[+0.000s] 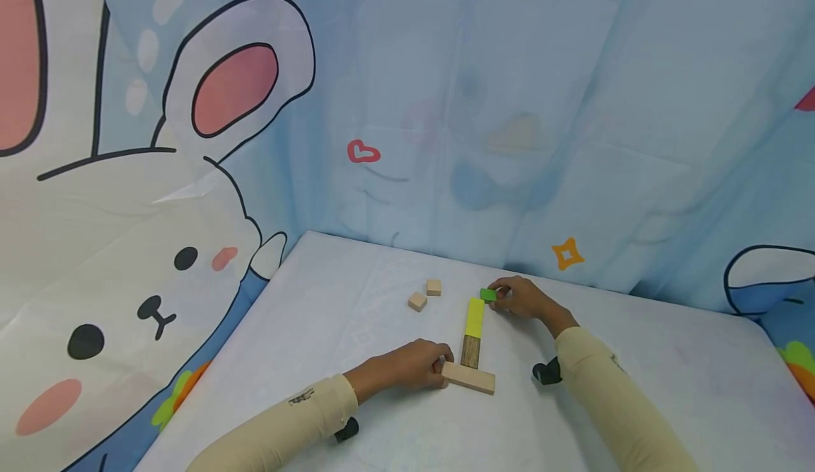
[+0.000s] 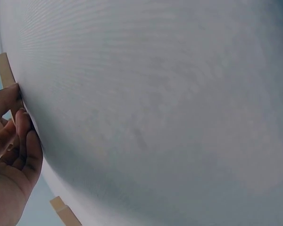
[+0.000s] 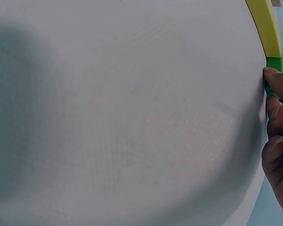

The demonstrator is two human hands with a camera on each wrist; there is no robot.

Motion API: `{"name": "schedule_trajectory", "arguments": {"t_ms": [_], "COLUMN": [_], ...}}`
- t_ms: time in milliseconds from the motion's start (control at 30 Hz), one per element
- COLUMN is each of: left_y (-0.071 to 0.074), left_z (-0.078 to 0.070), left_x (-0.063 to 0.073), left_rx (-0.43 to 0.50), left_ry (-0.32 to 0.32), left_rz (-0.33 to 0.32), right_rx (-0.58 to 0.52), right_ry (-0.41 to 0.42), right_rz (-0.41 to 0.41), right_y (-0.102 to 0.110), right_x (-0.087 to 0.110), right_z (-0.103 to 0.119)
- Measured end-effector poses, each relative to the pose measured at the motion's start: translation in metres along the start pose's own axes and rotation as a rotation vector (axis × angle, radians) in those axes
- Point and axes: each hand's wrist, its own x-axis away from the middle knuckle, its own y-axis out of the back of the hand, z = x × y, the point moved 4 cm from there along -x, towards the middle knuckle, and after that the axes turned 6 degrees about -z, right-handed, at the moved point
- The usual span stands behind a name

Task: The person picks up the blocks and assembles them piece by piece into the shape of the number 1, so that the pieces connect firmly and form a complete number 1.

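My right hand (image 1: 521, 298) pinches a small green block (image 1: 488, 295) between thumb and fingers, right at the far end of a yellow block (image 1: 474, 318). In the right wrist view, the green block (image 3: 274, 64) meets the end of the yellow one. A brown wood-grain block (image 1: 470, 352) continues the line toward me. Across its near end lies a long pale wooden block (image 1: 467, 378), forming an upside-down T shape. My left hand (image 1: 417, 364) grips the left end of this pale block, with thumb and fingers about it in the left wrist view.
Two small pale wooden cubes, a nearer cube (image 1: 417, 301) and a farther cube (image 1: 434, 287), sit left of the row. White cloth covers the table (image 1: 356, 295). A printed blue curtain (image 1: 407, 196) hangs along its back edge. Dark wrist devices show beneath both forearms.
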Motion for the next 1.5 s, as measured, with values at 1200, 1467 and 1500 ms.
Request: {"name": "schedule_trajectory", "arguments": {"t_ms": [1200,1467,1500], "left_y": [0.043,0.054,0.056], "left_z": [0.007,0.016,0.017], "left_x": [-0.014,-0.025,-0.026], "left_rx": [0.025,0.012,0.010], "left_ry": [-0.012,-0.003,-0.004], "left_rz": [-0.099,-0.169,-0.178], "right_rx": [-0.022,-0.031,-0.039], "right_ry": [-0.001,-0.010,-0.011], "right_rz": [0.003,-0.007,-0.006], "right_y": [0.000,-0.002,-0.002], "right_x": [0.000,0.000,0.000], "right_z": [-0.003,-0.004,-0.004]}}
